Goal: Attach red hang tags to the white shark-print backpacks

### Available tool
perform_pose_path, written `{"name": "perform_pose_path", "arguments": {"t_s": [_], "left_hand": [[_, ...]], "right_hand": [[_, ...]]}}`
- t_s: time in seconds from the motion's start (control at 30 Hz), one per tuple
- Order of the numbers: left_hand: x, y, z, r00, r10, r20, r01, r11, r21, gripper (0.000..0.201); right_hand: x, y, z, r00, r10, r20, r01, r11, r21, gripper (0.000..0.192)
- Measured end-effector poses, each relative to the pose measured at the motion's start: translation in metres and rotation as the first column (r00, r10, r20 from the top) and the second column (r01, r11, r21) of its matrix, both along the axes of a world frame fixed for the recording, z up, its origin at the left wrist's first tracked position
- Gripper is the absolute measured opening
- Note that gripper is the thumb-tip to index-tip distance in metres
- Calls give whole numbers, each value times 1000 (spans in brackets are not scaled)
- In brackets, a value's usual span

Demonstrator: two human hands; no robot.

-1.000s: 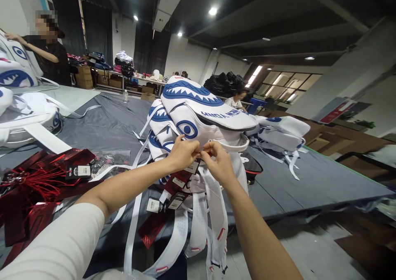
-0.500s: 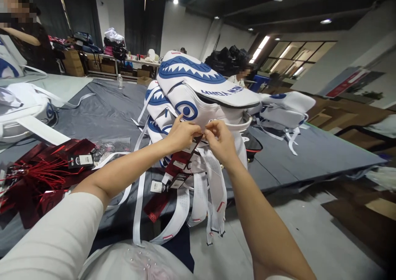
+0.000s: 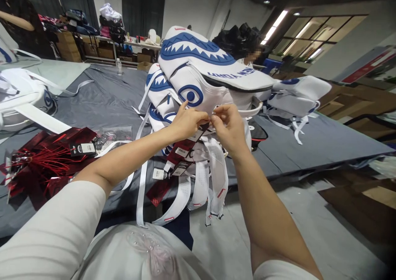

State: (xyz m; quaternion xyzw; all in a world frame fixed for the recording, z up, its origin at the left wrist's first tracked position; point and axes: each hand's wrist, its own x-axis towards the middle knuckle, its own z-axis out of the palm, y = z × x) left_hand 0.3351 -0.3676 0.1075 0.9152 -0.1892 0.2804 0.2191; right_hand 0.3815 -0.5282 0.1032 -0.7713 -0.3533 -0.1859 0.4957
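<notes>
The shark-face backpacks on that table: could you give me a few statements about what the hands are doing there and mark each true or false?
1. Both hands meet at the top backpack of the stack. True: left hand and right hand pinch together at its lower edge.
2. The backpacks are black and yellow. False: they are white with blue shark faces.
3. Red hang tags dangle below the hands. True.
4. The table cover is bright green. False: it is dark grey.
5. The pile of red tags lies to the right. False: it lies to the left.

White backpack [image 3: 213, 71] — blue shark-face print; red tags [image 3: 182, 150]
</notes>
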Motion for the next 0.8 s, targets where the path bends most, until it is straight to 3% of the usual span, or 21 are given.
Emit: {"name": "perform_pose_path", "arguments": {"t_s": [0.13, 0.27, 0.43, 0.57, 0.7, 0.8], "left_hand": [[0, 0, -1, 997, 55, 45, -54, 998, -11, 12], [2, -1, -2, 1000, -14, 6, 14, 1000, 2, 18], [-5, -7, -4, 994, 103, 32, -104, 995, 13, 15], [-8, -13, -13, 997, 71, -1, -71, 997, 21, 21], [-3, -14, -24, 984, 155, 92, -158, 987, 24, 20], [1, -12, -27, 986, 119, 121, -131, 987, 94, 26]], "right_hand": [[-3, -1, 1, 999, -4, -33, 3, 1000, -15, 20], [-7, -1, 3, 1000, -12, -13, 12, 1000, -3, 20], [-8, -3, 3, 999, -33, -11, 33, 999, 14, 24], [-3, -5, 1, 993, -110, 30, 111, 993, -30, 30], [-1, -5, 2, 982, -186, 46, 189, 977, -96, 28], [5, -9, 0, 965, -240, 107, 254, 957, -142, 23]]}}
